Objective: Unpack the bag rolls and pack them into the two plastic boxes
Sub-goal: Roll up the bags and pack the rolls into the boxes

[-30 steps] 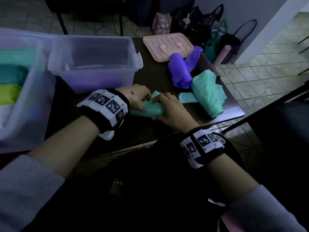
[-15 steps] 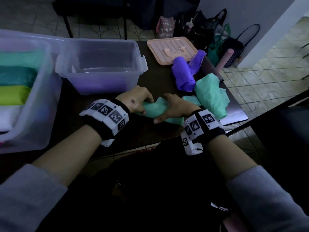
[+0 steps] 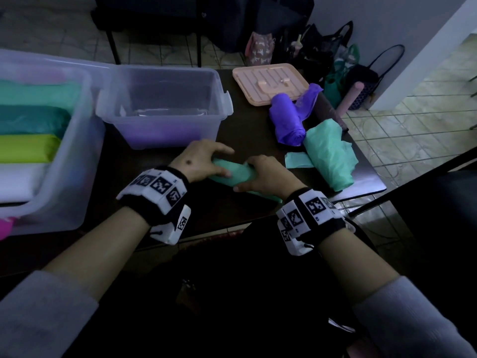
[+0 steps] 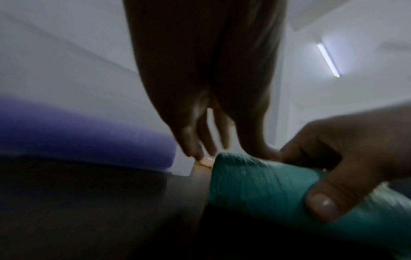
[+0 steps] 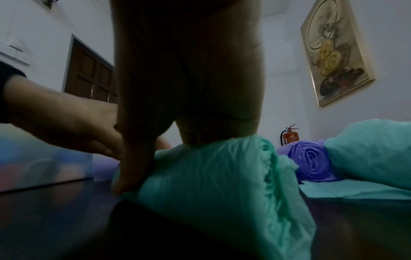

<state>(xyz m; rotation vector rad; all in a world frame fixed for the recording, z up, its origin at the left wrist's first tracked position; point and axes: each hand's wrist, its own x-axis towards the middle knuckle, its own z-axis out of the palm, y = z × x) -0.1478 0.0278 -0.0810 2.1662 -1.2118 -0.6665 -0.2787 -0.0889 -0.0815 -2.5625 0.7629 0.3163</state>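
Dark table (image 3: 253,140), hands on green roll (image 3: 233,174)

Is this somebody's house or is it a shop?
Probably a room in a home or small office, though it's hard to be sure. There is a tiled floor, bags piled against the wall, a framed picture hanging up, a wooden door, and a fire extinguisher.

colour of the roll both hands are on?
Mint green roll, gripped by left hand and right hand. Right wrist view shows it best.
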